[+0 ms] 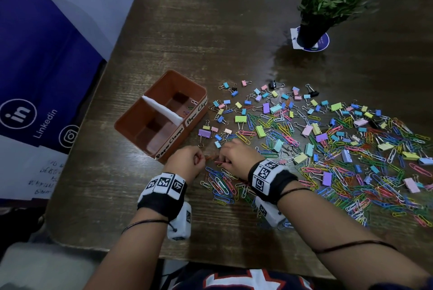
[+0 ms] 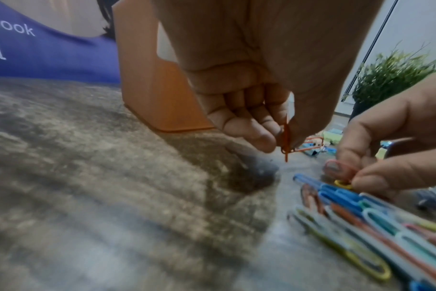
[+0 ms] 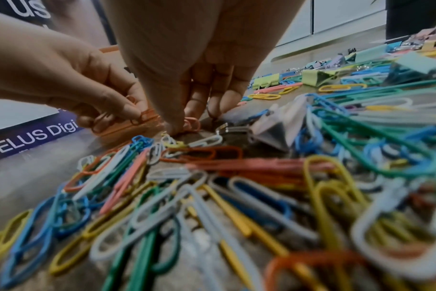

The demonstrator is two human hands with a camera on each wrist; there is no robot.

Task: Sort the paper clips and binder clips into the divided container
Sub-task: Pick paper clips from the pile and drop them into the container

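Few sorted: only a couple of paper clips lie in the far compartment of the divided container [image 1: 161, 111]; its near compartment looks bare, so by my judgement the task has scarcely begun.
Landmark: the brown container stands on the wooden table [image 1: 210, 20], with handwritten labels on the side facing the pile.
Left to sort: a broad spread of paper clips [image 1: 339, 179] and pastel binder clips [image 1: 264, 111] lies to the right of the container, the binder clips mostly at the farther side, the paper clips nearer the person.
Left hand: the left hand [image 1: 187, 161] is just beside the container's near corner, fingers curled, pinching orange paper clips [image 2: 286, 141] between thumb and fingertips; how many it holds I cannot tell.
Right hand: the right hand [image 1: 236, 152], a little right of the left hand, is down at the near-left edge of the pile with fingertips pinched on a pinkish paper clip [image 2: 341, 167].
Step in hand: likely gathering paper clips into the left hand before dropping them into the far compartment.
Remaining: nearly all clips of both kinds, and no binder clip is seen in the container.
Elsewhere: a potted plant [image 1: 332, 1] stands well beyond the pile.
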